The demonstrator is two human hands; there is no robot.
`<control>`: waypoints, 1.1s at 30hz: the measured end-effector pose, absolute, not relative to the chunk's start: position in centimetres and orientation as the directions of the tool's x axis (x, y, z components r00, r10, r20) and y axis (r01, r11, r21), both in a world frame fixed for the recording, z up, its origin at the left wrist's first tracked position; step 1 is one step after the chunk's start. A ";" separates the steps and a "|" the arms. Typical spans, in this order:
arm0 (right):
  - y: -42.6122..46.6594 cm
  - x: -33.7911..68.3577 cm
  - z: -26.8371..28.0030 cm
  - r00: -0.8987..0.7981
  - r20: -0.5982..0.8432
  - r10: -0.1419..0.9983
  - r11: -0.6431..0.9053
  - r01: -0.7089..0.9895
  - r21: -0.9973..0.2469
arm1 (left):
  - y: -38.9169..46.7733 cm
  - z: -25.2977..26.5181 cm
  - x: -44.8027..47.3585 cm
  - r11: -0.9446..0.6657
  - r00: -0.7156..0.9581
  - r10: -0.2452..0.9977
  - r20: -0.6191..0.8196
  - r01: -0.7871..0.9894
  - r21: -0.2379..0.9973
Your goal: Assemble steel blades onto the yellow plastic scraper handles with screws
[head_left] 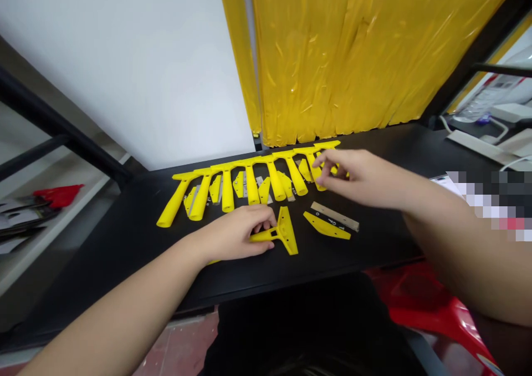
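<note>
My left hand (241,233) is wrapped round the handle of a yellow scraper (286,233), whose wide flat head with small holes points right. My right hand (349,177) is over the right end of a row of yellow scraper handles (228,190); its fingers are bent, with thumb and index fingertips apart, and nothing shows between them. Right of the held scraper lie a loose yellow plate (328,227) and a grey metal blade (337,217), with small pale bits between them. Among the row lie more yellow plates (238,184) and blades, partly hidden.
The black tabletop (257,276) ends at a front edge near my body. Behind it stand a white panel (166,71) and yellow plastic sheeting (332,60). A red stool (424,304) is below right, and white items with cables (490,137) sit at far right.
</note>
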State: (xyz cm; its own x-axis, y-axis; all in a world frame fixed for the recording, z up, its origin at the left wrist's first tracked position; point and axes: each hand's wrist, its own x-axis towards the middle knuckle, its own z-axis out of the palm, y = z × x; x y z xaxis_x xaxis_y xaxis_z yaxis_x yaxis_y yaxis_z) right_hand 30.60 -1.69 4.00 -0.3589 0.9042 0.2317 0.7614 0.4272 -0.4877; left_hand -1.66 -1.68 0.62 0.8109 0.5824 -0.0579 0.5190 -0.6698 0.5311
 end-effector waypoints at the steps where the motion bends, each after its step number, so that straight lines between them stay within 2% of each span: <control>1: -0.5 31.0 4.2 -0.327 0.261 0.908 0.418 0.714 -0.562 | -1.7 0.6 -1.7 -0.676 0.814 0.578 -0.055 0.515 0.527; 3: 1.2 31.8 3.8 -0.254 0.353 0.900 0.434 0.584 -0.686 | -1.6 0.7 -1.8 -0.682 0.817 0.573 -0.061 0.517 0.518; 5: 2.0 32.7 2.8 -0.217 0.393 0.894 0.448 0.495 -0.745 | -1.6 0.8 -2.0 -0.678 0.817 0.571 -0.082 0.526 0.514; 9: 1.0 34.6 1.2 -0.391 0.303 0.869 0.464 0.431 -0.774 | -1.6 0.9 -2.0 -0.692 0.827 0.555 -0.092 0.520 0.501; 12: -0.3 35.9 0.2 -0.462 0.251 0.850 0.490 0.522 -0.698 | -1.7 0.9 -1.9 -0.719 0.841 0.537 -0.066 0.497 0.486; 17: -1.7 36.5 -2.3 -0.505 0.239 0.829 0.554 0.683 -0.476 | -1.7 0.8 -1.7 -0.742 0.853 0.522 -0.008 0.459 0.489; 19: -2.5 36.2 -2.9 -0.502 0.285 0.817 0.577 0.718 -0.390 | -1.7 0.7 -1.6 -0.743 0.855 0.518 -0.005 0.454 0.492; 22: -5.1 35.0 -2.8 -0.397 0.450 0.800 0.551 0.783 -0.289 | -1.6 0.6 -1.6 -0.745 0.855 0.519 0.000 0.453 0.490; 24: -7.6 33.6 -2.7 -0.349 0.523 0.777 0.547 0.786 -0.288 | -1.6 0.6 -1.6 -0.748 0.851 0.525 0.002 0.460 0.480; 29: -13.5 30.3 -4.2 -0.433 0.422 0.796 0.570 0.770 -0.285 | -1.7 0.4 -1.6 -0.743 0.842 0.539 -0.006 0.479 0.468; 33: -14.9 29.8 -5.1 -0.452 0.413 0.791 0.587 0.751 -0.303 | -1.7 0.4 -1.6 -0.731 0.840 0.542 -0.027 0.487 0.478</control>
State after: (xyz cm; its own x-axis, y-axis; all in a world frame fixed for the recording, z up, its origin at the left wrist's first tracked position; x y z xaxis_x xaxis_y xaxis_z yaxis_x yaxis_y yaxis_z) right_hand 29.76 -14.87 -5.13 -0.4520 0.7906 0.4131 0.7505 0.5873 -0.3029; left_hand -1.59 -1.68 0.40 0.8402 0.5416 -0.0269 0.4867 -0.7312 0.4779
